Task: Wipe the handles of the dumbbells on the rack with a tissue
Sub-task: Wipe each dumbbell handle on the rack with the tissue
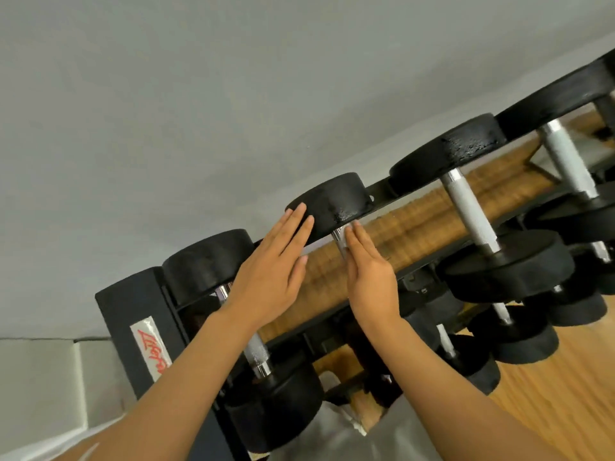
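Second dumbbell handle (340, 239) from the rack (126, 314)'s left end sits on the top rail, between my two hands; no tissue in sight, so I judge the wiping not begun; left hand (273, 267) flat, fingers straight, touching its far weight; right hand (371, 271) straight-fingered beside the handle, gripping nothing.

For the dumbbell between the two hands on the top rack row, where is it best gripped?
Grip the second dumbbell by its chrome handle, coming from above and the front: the bar lies exposed between the black heads. Both the left hand and right hand are flat-fingered beside it.
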A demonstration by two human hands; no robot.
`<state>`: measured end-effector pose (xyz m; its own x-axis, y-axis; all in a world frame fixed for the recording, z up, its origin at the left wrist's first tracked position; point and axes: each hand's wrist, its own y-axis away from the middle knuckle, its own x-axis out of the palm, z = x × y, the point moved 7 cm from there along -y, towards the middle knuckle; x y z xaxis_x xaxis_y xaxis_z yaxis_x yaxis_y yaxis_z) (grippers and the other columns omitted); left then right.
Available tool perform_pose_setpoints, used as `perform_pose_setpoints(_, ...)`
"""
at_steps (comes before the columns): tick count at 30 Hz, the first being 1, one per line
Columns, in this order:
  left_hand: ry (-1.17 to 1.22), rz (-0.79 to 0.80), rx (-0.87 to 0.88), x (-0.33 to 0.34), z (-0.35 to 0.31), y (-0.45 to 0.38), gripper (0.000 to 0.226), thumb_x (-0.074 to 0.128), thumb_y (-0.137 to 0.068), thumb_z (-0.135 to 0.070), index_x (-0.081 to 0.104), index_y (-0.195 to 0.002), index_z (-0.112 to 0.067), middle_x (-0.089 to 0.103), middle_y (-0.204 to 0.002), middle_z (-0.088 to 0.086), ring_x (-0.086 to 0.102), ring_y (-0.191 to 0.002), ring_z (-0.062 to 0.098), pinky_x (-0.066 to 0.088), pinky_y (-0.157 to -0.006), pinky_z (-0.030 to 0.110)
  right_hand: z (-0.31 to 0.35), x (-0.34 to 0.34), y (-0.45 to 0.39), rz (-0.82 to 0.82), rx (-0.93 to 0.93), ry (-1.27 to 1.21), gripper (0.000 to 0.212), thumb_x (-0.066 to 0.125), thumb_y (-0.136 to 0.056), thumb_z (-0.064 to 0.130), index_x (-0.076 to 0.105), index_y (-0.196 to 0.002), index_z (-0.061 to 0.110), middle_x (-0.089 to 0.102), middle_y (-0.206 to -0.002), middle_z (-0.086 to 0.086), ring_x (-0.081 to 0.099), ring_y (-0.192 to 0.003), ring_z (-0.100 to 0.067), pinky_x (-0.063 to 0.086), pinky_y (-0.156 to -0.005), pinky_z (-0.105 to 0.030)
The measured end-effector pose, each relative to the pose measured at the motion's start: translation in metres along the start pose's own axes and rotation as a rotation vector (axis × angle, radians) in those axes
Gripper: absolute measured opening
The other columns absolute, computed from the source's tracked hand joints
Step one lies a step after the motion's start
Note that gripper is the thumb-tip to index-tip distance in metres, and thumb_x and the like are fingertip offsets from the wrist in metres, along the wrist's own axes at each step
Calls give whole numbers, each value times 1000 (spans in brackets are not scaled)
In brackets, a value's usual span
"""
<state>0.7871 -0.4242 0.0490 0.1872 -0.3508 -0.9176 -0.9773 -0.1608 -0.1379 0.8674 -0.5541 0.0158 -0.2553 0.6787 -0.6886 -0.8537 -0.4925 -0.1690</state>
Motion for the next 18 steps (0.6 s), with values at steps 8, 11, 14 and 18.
perform_pose_setpoints(8, -120, 35, -118, 6, -6, 10, 60, 18, -101, -44, 7, -156, -24, 0, -165, -6, 3, -152, 9, 7, -122, 31, 12, -43, -1, -91, -344, -123, 28, 65, -86, 4, 68, -113, -1, 65, -122, -14, 64, -112, -20, 49, -98, -26)
perform_pose_setpoints(11, -255, 5, -147, -2, -3, 15, 60, 20, -102, -42, 11, -157, -20, 9, -165, 1, 10, -152, 15, 7, -123, 37, 27, -63, -11, -135, -499, -144, 30, 66, -84, 1, 67, -114, -1, 61, -124, -7, 62, -112, -15, 47, -99, -19)
perform_pose_setpoints(14, -358, -43, -211, -15, 5, 23, 60, 24, -101, -40, 22, -155, -14, 24, -163, 9, 23, -150, 23, 16, -123, 43, 46, -76, -28, -163, -649, -93, 31, 66, -85, -1, 67, -116, 1, 60, -127, -6, 62, -113, -17, 48, -97, -17)
perform_pose_setpoints(18, -457, -80, -295, -27, 19, 35, 61, 28, -100, -39, 39, -150, -6, 38, -156, 14, 35, -145, 27, 15, -121, 41, 47, -58, -48, 8, -701, 42, 32, 67, -86, 2, 68, -118, 3, 61, -131, -8, 58, -121, -20, 57, -89, -35)
